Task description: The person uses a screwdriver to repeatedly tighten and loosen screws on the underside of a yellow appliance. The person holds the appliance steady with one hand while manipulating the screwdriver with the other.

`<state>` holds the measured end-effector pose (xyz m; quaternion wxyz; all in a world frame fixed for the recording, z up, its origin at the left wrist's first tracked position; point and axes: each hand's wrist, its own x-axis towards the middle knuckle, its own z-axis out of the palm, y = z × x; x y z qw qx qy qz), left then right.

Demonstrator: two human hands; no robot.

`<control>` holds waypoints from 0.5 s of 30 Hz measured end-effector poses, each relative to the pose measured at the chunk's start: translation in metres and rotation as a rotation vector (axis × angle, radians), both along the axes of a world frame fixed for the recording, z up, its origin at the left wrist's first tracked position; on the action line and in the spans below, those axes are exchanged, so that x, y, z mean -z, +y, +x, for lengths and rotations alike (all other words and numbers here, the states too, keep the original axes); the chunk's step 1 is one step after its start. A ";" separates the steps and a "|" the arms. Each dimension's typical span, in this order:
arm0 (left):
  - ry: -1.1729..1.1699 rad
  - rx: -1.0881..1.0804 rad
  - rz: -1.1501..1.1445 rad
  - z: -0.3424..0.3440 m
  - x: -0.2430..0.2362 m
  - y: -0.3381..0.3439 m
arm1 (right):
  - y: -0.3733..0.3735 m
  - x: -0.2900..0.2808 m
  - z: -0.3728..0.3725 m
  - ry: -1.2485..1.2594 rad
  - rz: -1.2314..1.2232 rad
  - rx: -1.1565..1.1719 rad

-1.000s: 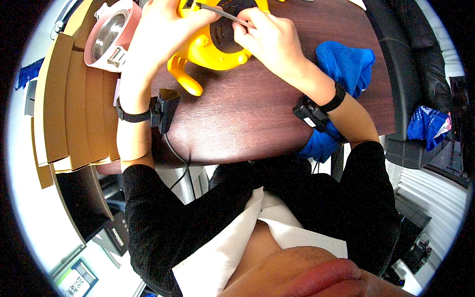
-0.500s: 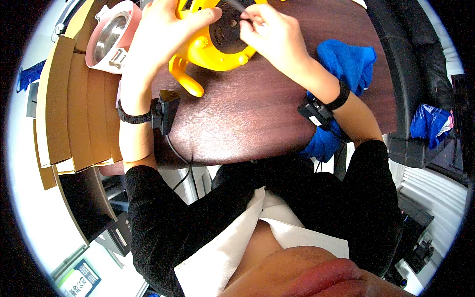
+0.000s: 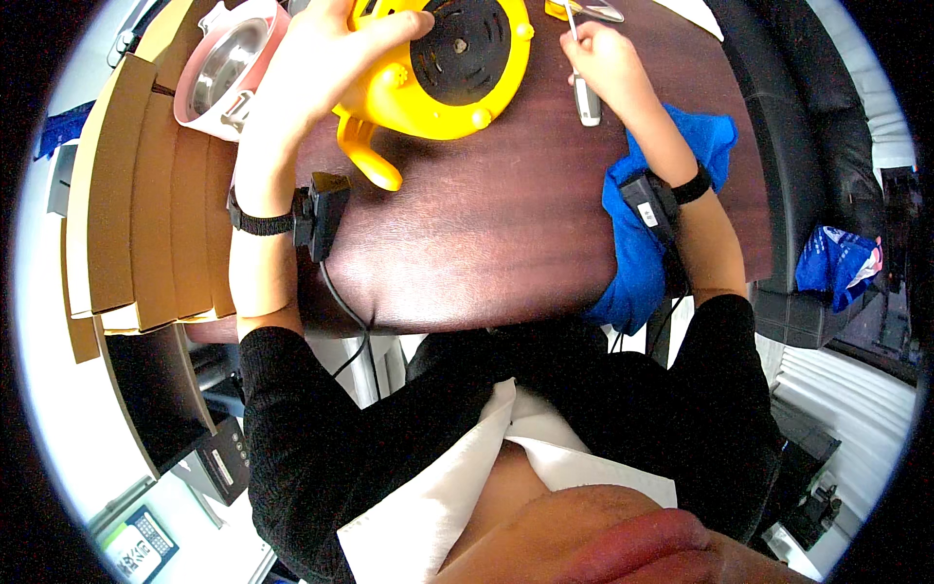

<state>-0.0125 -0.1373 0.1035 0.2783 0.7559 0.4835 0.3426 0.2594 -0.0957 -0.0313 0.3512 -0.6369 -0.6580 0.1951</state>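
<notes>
A yellow plastic housing (image 3: 409, 114) with a round black slotted plate (image 3: 469, 68) set in it lies on the dark wooden table, one curved yellow leg sticking out toward me. My left hand (image 3: 336, 60) grips its left side, the thumb laid over the rim of the black plate. The other left fingers are mostly hidden or cut off by the upper edge. To the right of the housing and apart from it, my right hand (image 3: 611, 66) is closed round a screwdriver with a grey handle (image 3: 587, 105); its metal shaft points away from me.
A pink container with a steel inside (image 3: 222, 73) stands left of my left forearm, by an open cardboard box (image 3: 122, 195). A blue cloth (image 3: 637, 263) lies under my right wrist. Beyond the screwdriver is a small yellow-and-metal item (image 3: 598, 12). A dark cable (image 3: 336, 292) hangs from my left wristband.
My right hand has moved right, off the black plate, taking the screwdriver with it. The whole plate now shows. My left hand has stayed on the yellow housing.
</notes>
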 end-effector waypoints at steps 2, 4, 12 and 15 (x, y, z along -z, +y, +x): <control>-0.013 -0.004 -0.022 0.000 0.000 0.000 | 0.001 0.005 -0.001 -0.177 0.103 -0.001; -0.015 -0.008 -0.033 -0.001 0.000 0.002 | 0.001 0.005 -0.001 -0.278 0.133 -0.022; -0.053 0.012 -0.063 -0.004 0.001 0.004 | -0.015 -0.008 -0.006 -0.427 -0.071 -0.235; 0.002 0.031 -0.003 -0.018 0.022 0.020 | -0.021 -0.012 -0.014 -0.434 -0.062 -0.206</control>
